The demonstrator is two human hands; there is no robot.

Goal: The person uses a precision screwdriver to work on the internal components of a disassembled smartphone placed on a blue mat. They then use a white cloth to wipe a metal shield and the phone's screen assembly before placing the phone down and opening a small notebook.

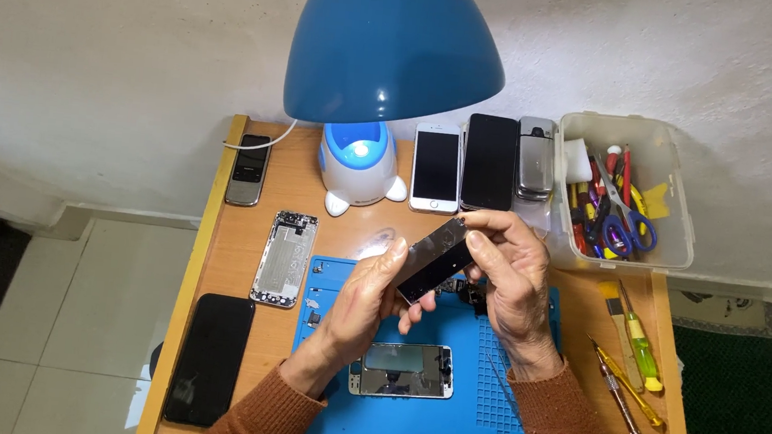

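Black and flat, a slim rectangular phone part, likely a battery, is up in the air between both hands, above the blue repair mat on the bench. Left hand comes in from below, thumb and fingers pinching the lower-left end. Right hand arches over from the right, fingertips clamped on the upper-right end. Each grip is pressed onto the part, neither one spread. Long axis runs on a diagonal, lower-left rising to upper-right, pointing roughly toward the row of phones by the wall. Both hands are on it, one at each end. Straight below lies an opened phone body on the mat, long axis left to right, so the part sits angled across it. Screwdrivers wait well off to the right.
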